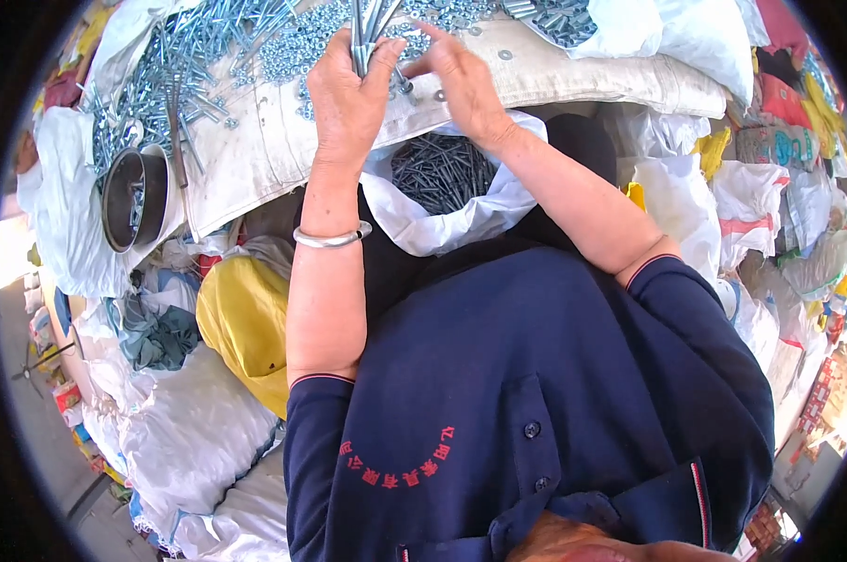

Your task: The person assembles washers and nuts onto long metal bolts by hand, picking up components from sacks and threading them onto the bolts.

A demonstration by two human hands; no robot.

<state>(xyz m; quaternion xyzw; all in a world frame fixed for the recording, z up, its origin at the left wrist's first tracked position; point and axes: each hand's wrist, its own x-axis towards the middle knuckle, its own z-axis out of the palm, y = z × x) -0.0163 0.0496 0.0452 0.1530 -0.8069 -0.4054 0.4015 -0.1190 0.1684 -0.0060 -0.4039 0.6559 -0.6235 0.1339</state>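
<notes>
My left hand (353,89) is closed around a small bundle of long silver bolts (360,49), held upright above the table's near edge. Just to its right is my right hand (465,89), its index finger stretched towards the bundle and apart from the finger below. That hand is slightly smeared, and I see nothing held in it. A dark bolt end (405,86) shows between the hands. Below them, a white bag (414,242) stands open at my lap, with many dark bolts or rods (442,173) inside.
Loose silver bolts (175,56) and small nuts (301,42) cover the cloth-topped table (255,164). Metal sleeves (559,21) lie at the far right. A dark round bowl (119,201) sits at the left edge. White sacks (189,412) and a yellow sack (245,323) crowd around me.
</notes>
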